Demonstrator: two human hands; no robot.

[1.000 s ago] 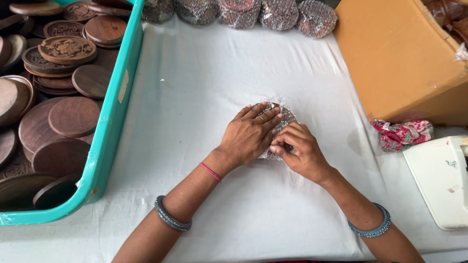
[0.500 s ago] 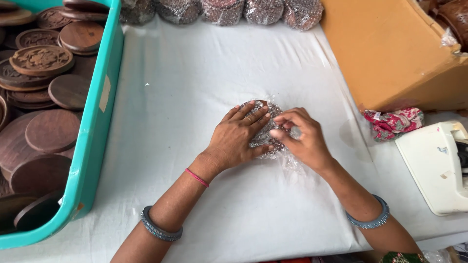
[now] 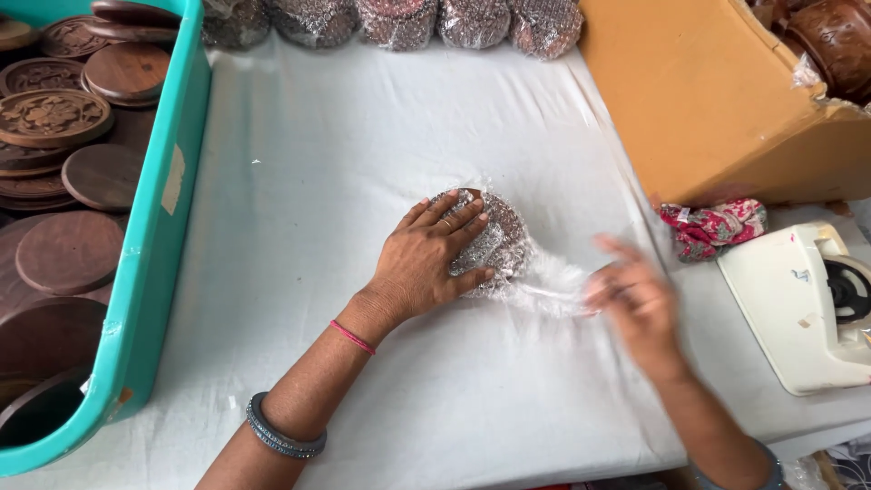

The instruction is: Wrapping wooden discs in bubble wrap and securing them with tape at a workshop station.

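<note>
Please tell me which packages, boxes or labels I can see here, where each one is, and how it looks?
Bubble-wrapped disc: table centre, under the left hand; round, brownish, clear wrap.
Wrapped bundles: far edge, a row; round, shiny.
Cardboard box: upper right; tan, open.
Teal bin: left; pale label patch on its wall.

Soft, even daylight fills the scene, bright on the white cloth (image 3: pixel 363 181) with no harsh glare. Shadows are faint, only a light one beneath the left hand (image 3: pixel 426 263). The right hand (image 3: pixel 635 299) is smeared by motion blur. Everything else is sharp, with slight bending of straight lines toward the frame edges.
</note>
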